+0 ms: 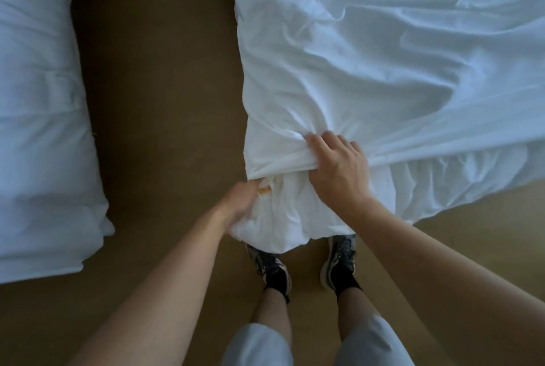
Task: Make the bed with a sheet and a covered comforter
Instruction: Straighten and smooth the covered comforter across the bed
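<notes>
A rumpled white sheet point(368, 50) covers the bed on the right and hangs over its near corner. My right hand point(339, 171) grips a bunched fold of the sheet at that corner, fingers curled into the cloth. Below it, white fabric point(292, 218) hangs down toward my shoes. My left hand point(240, 206) reaches into the left side of this hanging cloth; its fingers are hidden in the folds. A small orange tag point(264, 188) shows on the fabric next to the left hand.
A second bed with white bedding point(41, 135) lies on the left. A strip of brown floor point(159, 100) runs between the two beds. My two feet in dark sneakers point(306, 265) stand right at the bed corner.
</notes>
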A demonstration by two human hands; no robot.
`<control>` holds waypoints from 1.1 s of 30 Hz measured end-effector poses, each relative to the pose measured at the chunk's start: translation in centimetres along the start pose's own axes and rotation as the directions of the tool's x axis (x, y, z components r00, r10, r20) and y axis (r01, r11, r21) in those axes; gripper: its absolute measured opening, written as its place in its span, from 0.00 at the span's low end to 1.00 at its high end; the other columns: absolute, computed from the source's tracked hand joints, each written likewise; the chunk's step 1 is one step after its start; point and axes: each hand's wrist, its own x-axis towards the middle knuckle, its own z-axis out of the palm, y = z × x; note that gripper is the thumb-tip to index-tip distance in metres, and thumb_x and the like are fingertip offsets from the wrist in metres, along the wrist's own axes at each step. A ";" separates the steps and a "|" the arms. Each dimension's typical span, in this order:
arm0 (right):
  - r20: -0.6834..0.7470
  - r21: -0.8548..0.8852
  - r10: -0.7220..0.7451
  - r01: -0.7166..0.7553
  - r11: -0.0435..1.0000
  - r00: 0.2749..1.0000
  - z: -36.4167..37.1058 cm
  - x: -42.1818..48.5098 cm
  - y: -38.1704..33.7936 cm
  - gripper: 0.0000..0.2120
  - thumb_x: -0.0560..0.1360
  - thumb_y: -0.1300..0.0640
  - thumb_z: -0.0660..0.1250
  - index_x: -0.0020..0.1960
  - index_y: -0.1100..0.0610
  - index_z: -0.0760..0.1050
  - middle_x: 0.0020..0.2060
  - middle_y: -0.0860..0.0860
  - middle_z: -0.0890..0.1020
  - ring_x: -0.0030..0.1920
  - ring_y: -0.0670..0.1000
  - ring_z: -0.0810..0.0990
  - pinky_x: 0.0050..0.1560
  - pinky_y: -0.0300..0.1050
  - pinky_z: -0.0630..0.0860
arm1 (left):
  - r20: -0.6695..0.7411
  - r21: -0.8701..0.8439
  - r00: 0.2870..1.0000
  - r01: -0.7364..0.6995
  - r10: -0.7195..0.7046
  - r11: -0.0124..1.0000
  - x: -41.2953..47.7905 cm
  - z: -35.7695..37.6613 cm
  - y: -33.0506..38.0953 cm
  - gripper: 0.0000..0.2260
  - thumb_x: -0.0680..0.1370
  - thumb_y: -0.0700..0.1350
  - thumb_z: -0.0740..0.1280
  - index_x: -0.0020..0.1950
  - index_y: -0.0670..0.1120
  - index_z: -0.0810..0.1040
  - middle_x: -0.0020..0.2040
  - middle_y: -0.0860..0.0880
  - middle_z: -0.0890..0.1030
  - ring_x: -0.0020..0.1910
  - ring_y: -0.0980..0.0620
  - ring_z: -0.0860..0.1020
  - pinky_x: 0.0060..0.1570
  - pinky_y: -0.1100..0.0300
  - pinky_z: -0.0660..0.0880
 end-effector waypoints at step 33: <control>0.332 0.369 0.012 -0.141 0.919 0.943 -21.5 -14.6 -1.2 0.51 0.66 0.21 0.59 0.78 0.49 0.52 0.62 0.47 0.70 0.57 0.48 0.70 0.62 0.44 0.67 | -0.124 -0.627 0.991 -0.035 -0.056 0.778 -19.3 9.3 10.5 0.15 0.78 0.42 0.60 0.60 0.39 0.81 0.54 0.35 0.84 0.52 0.32 0.83 0.53 0.30 0.77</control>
